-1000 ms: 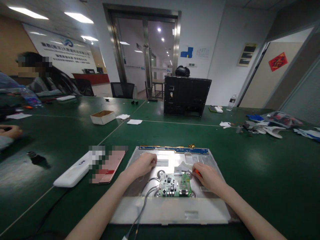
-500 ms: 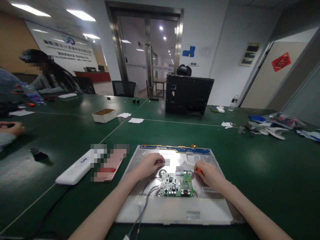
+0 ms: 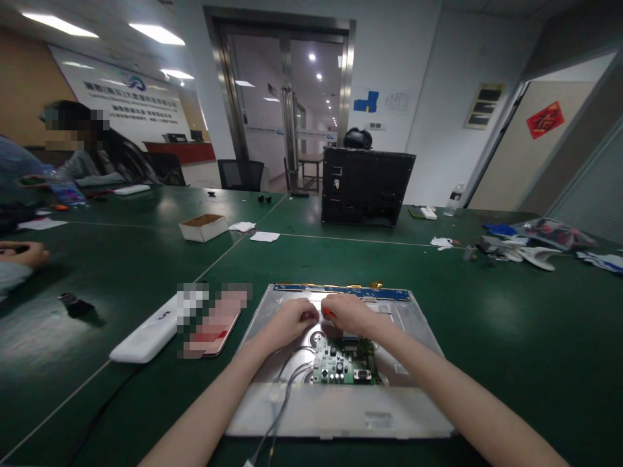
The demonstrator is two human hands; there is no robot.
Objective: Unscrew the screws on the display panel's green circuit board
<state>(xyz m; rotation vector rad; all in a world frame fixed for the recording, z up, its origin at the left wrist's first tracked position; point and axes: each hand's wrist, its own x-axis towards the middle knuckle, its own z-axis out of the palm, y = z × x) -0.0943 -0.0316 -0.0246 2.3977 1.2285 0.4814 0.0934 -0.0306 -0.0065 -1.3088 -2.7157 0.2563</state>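
A flat silver display panel (image 3: 413,412) lies back-up on the table before me. On its middle sits a green circuit board (image 3: 343,363), with dark cables (image 3: 285,405) running from its left side toward me. Along the panel's far edge runs a blue circuit strip (image 3: 311,288). My left hand (image 3: 294,318) is over the panel's upper left part, fingers curled together; what they pinch, if anything, is hidden. Close beside it, my right hand (image 3: 348,312) is closed around a small orange object (image 3: 329,312), mostly covered by the fingers, so its kind does not show.
Left of the panel lie a white power bank (image 3: 146,334) and a pink phone (image 3: 219,324). Farther off are a small open box (image 3: 203,227), an upright black monitor housing (image 3: 367,188) and scattered parts (image 3: 516,250). Another person's hand (image 3: 24,253) rests at the left edge.
My right hand has moved left across the panel, from beside the board's upper right corner to next to my left hand, carrying the orange object. My left hand has barely moved.
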